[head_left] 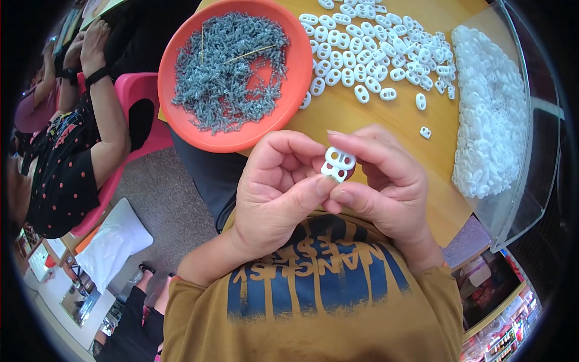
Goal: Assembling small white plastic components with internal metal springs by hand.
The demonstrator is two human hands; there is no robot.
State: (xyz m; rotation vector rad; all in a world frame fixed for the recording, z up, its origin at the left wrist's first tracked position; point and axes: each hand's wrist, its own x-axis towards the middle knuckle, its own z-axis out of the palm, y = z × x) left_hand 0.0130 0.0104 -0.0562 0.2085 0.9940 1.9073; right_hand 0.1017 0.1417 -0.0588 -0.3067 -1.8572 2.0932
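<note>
Head view: left hand point(274, 193) & right hand point(386, 181) both pinch white two-hole clip point(338, 164), its lower edge hidden by thumbs

A wooden table point(368, 114) beyond the hands bears an orange bowl point(289, 90) of small metal springs point(226, 69), loose white plastic pieces point(362, 54) and a clear tray point(525, 120).

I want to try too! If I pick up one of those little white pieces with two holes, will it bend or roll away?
The white piece looks like hard moulded plastic, so probably stiff. Two fingertips of the left hand and right hand pinch it, so likely light. The loose pieces lie flat on the table, so probably no rolling.
</note>
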